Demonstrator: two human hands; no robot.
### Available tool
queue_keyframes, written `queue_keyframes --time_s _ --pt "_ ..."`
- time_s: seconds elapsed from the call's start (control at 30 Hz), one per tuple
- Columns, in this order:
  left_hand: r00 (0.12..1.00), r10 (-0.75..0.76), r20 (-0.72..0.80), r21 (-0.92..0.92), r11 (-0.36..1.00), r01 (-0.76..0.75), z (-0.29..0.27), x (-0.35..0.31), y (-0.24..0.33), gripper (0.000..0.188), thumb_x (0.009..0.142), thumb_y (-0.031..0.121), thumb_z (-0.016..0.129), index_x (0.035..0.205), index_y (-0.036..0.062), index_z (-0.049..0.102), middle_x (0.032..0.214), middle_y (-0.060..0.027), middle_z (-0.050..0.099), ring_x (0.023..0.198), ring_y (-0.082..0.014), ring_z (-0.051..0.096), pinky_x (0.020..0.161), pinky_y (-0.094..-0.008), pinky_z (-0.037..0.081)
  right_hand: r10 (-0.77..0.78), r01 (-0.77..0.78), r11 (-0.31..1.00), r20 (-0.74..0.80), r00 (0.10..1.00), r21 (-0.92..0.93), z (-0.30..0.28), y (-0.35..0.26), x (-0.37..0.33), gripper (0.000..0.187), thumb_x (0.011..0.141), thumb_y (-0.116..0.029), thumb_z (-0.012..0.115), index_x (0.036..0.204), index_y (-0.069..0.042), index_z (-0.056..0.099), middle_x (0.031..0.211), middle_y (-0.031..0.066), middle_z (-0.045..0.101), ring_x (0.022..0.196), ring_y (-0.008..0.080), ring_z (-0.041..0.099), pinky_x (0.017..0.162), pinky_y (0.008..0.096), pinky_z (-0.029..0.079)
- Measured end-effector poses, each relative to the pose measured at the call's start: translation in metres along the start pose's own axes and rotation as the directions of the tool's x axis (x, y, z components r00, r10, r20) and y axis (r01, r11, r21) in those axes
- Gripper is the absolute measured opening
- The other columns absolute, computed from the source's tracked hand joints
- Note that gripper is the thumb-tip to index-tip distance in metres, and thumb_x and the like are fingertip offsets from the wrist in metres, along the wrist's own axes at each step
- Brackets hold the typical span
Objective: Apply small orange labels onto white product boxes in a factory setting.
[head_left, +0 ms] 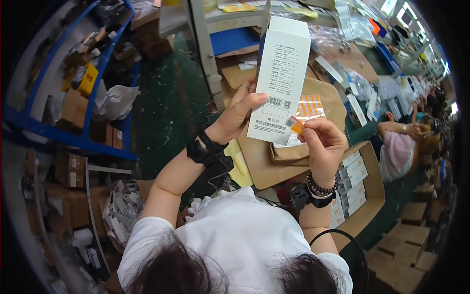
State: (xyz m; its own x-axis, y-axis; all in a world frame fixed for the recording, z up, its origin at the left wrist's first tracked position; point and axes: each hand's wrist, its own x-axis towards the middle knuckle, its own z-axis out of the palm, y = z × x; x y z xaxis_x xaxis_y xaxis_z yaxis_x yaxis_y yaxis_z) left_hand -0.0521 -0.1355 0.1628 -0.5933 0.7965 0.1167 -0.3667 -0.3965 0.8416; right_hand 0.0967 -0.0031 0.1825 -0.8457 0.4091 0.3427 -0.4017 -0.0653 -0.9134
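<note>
A tall white carton (pixel 281 59) stands upright in front of me, a printed panel and a barcode facing me. My left hand (pixel 239 110) is closed round its left edge, the thumb lying on the front. My right hand (pixel 324 142) pinches a small orange and silver sticker (pixel 295 125) between thumb and fingertips. The sticker overlaps the carton's lower right edge; whether it is stuck there I cannot tell. Behind the carton, a sheet of orange stickers (pixel 310 106) lies on brown cardboard (pixel 264 166), partly hidden by the carton and my right hand.
An open cardboard box (pixel 374 171) with rows of white cartons sits by my right forearm. At lower left is a box of white paper scraps (pixel 122 210). A blue shelf rack (pixel 44 63) stands at left. Another person (pixel 399 152) sits at right.
</note>
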Motion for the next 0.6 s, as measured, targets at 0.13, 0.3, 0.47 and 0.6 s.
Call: queue_keyframes --time_s 0.13,0.3,0.47,0.6 --pt "1.000 0.005 -0.017 0.075 0.997 -0.004 0.002 0.001 -0.002 0.068 0.082 0.025 0.058 0.131 0.0011 0.018 0.124 -0.0133 0.041 0.116 -0.0191 0.041 0.099 -0.0333 0.032 -0.091 0.089 0.995 -0.038 0.995 -0.048 -0.003 0.008 0.006 0.009 0.079 0.008 0.052 0.086 0.004 0.057 0.086 0.0083 0.056 0.073 0.0118 0.055 0.065 0.0211 0.045" --pt "0.996 0.064 -0.055 0.127 0.990 -0.057 0.017 0.008 -0.012 0.069 0.082 0.023 0.059 0.132 0.0014 0.016 0.125 -0.0132 0.041 0.117 -0.0198 0.040 0.100 -0.0342 0.030 -0.085 0.085 0.996 -0.014 0.996 0.011 -0.016 0.010 0.014 0.007 0.081 0.006 0.054 0.087 0.004 0.058 0.087 0.0076 0.057 0.071 0.0108 0.055 0.065 0.0202 0.045" --pt "0.989 0.081 -0.120 0.188 0.980 -0.058 0.026 0.008 -0.015 0.070 0.083 0.021 0.060 0.133 0.0013 0.015 0.125 -0.0130 0.040 0.117 -0.0192 0.040 0.100 -0.0335 0.030 -0.010 0.012 0.999 -0.059 0.998 0.034 -0.022 0.006 0.012 0.006 0.082 0.004 0.055 0.088 0.004 0.057 0.088 0.0076 0.058 0.071 0.0095 0.054 0.065 0.0192 0.045" --pt "0.982 0.060 -0.177 0.162 0.986 -0.031 0.025 0.004 -0.012 0.070 0.084 0.021 0.060 0.133 0.0006 0.015 0.126 -0.0132 0.040 0.119 -0.0190 0.039 0.100 -0.0329 0.029 -0.053 0.054 0.998 -0.089 0.995 0.008 -0.019 0.008 0.018 0.006 0.082 0.005 0.056 0.087 0.004 0.058 0.087 0.0073 0.058 0.070 0.0077 0.054 0.063 0.0172 0.045"
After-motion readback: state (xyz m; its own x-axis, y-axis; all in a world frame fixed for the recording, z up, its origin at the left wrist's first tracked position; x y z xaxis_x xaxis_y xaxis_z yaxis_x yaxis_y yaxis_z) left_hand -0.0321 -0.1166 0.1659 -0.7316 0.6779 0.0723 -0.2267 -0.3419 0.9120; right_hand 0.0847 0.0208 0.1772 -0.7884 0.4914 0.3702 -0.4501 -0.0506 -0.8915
